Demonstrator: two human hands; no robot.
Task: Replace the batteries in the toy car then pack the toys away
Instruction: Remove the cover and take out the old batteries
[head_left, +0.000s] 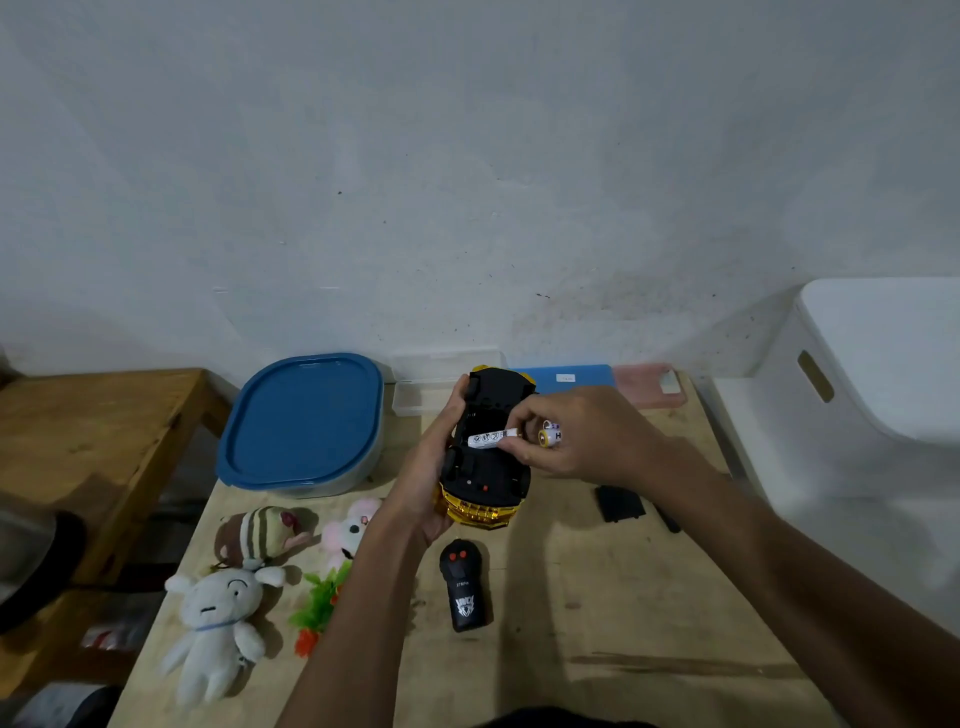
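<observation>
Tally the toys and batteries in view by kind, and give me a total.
Plush toys: 3 (striped plush, pink plush, white plush)
Toy car: 1
Remote control: 1
Green plastic plant: 1
Batteries: 2 (white battery, yellow-ended battery), both held by the right hand
Total: 8
</observation>
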